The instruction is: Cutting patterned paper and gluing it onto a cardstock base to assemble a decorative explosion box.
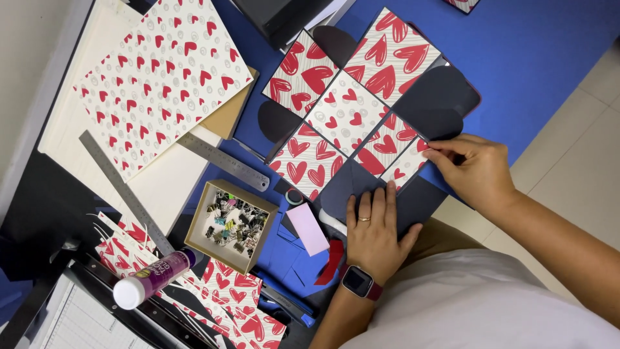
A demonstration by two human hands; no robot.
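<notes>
Items are being listed from the 9 o'clock side across to the 3 o'clock side.

A sheet of small-heart patterned paper [158, 81] is being shown at 10 o'clock, lying tilted on a cream board [84, 139]. Two steel rulers [126, 192] are being seen just beside it, one running from 10 toward 7 o'clock. A glue stick [154, 278] is lying at 7 o'clock, its white cap pointing toward 8 o'clock. A small open box of binder clips [230, 225] is being kept near centre, toward 7 o'clock. A pale pink pad [308, 229] is lying just beside the box, on the 3 o'clock side.

The left hand [373, 234] is being laid flat, palm down, at 6 o'clock, the wrist entering from below and carrying a watch [358, 282]. Its fingers are being held straight and pressed together, pointing toward 12 o'clock, bearing on a dark navy flap of the unfolded card box [349, 113].

The unfolded card box is being spread flat on the blue mat [536, 58], from centre up toward 1 o'clock. Its heart-patterned panels are forming a cross, the long axis running from 7 toward 1 o'clock.

The right hand [475, 169] is being brought in from 4 o'clock, the forearm sloping down to the frame's edge. Its thumb and fingertips are being closed in a pinch on the edge of a small heart-patterned panel [405, 169] at the box's 4 o'clock arm, knuckles raised.
</notes>
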